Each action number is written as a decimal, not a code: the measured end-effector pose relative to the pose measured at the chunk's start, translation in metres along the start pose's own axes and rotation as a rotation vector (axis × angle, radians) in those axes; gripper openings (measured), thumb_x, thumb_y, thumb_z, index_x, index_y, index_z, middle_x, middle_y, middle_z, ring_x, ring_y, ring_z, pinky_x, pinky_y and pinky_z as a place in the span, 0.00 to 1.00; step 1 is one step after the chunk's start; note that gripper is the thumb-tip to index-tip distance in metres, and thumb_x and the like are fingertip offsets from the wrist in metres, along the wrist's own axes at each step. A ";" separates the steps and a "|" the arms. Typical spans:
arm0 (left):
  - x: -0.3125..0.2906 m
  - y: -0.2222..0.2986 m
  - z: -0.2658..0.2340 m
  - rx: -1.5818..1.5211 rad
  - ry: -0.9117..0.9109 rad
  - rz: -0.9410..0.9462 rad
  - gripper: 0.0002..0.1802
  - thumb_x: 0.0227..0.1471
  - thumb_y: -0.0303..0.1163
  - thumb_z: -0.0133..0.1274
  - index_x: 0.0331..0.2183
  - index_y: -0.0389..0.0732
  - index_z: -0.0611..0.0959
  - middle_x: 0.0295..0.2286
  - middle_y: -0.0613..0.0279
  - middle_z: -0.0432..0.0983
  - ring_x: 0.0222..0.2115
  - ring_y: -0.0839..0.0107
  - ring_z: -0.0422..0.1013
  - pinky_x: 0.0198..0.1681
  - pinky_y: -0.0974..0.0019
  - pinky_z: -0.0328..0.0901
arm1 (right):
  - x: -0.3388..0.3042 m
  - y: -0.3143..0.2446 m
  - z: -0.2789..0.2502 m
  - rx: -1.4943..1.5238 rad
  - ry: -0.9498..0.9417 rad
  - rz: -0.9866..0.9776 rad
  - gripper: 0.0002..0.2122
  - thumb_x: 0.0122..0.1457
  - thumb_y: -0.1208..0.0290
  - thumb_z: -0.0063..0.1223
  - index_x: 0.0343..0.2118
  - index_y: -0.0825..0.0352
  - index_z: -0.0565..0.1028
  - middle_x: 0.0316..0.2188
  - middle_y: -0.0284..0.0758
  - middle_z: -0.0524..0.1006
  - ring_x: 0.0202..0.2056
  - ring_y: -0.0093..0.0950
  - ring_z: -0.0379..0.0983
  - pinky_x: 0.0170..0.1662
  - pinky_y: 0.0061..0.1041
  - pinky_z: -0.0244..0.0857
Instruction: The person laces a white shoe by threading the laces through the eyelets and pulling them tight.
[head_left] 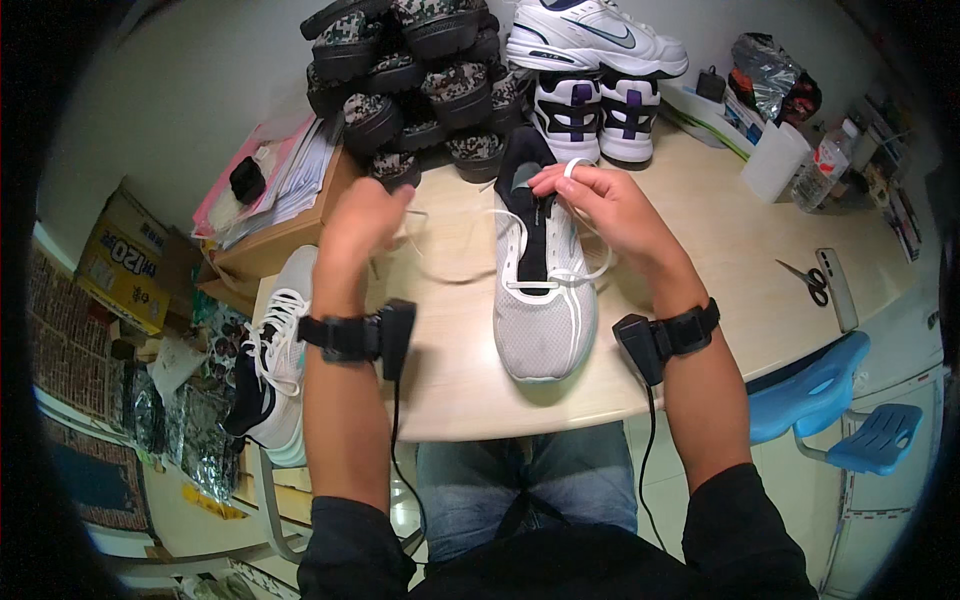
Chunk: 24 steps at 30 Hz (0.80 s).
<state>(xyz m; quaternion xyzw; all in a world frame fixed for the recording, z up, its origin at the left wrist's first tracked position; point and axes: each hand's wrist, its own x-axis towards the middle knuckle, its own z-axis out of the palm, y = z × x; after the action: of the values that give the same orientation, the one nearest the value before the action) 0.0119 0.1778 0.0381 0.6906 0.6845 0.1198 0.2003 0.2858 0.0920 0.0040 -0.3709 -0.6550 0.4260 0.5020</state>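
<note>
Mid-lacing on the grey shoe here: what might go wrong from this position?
1. The white lace trails slack across the table between the left hand and the grey shoe; a hard pull may drag it out of the eyelets.
2. The right hand works just in front of the stacked camouflage shoes; a backward tug could knock them over.

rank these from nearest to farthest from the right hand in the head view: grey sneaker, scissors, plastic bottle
1. grey sneaker, directly under the right hand, which is at its laces.
2. scissors, lying on the table to the right.
3. plastic bottle, at the far right corner.
</note>
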 end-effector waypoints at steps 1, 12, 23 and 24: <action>-0.015 0.019 0.009 0.152 0.078 0.069 0.21 0.52 0.42 0.50 0.28 0.30 0.80 0.20 0.58 0.75 0.20 0.73 0.71 0.25 0.71 0.65 | -0.003 0.001 -0.005 -0.004 0.027 0.043 0.13 0.62 0.68 0.43 0.36 0.73 0.76 0.41 0.33 0.75 0.40 0.20 0.68 0.46 0.20 0.60; -0.079 0.084 0.023 -0.380 -0.395 0.695 0.16 0.47 0.31 0.58 0.39 0.34 0.80 0.19 0.65 0.73 0.19 0.81 0.64 0.22 0.74 0.60 | -0.008 -0.009 -0.029 0.724 0.298 -0.026 0.09 0.60 0.69 0.48 0.38 0.69 0.76 0.24 0.29 0.73 0.23 0.17 0.67 0.31 0.17 0.66; -0.072 0.080 0.022 -0.662 -0.668 0.676 0.08 0.51 0.31 0.55 0.26 0.36 0.78 0.20 0.73 0.71 0.21 0.86 0.63 0.23 0.80 0.58 | -0.008 -0.007 -0.028 1.039 0.225 -0.114 0.09 0.60 0.68 0.49 0.39 0.66 0.75 0.27 0.32 0.76 0.27 0.23 0.74 0.38 0.26 0.72; -0.072 0.078 0.022 -0.708 -0.597 0.661 0.08 0.52 0.31 0.55 0.25 0.37 0.77 0.19 0.74 0.69 0.19 0.87 0.62 0.21 0.81 0.56 | -0.007 -0.003 -0.030 1.040 0.224 -0.115 0.09 0.60 0.68 0.49 0.39 0.66 0.75 0.27 0.32 0.76 0.27 0.23 0.74 0.38 0.26 0.72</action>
<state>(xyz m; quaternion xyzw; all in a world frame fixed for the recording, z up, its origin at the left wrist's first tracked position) 0.0895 0.1051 0.0610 0.7627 0.2636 0.1980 0.5564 0.3167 0.0900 0.0088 -0.0799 -0.3191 0.6238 0.7090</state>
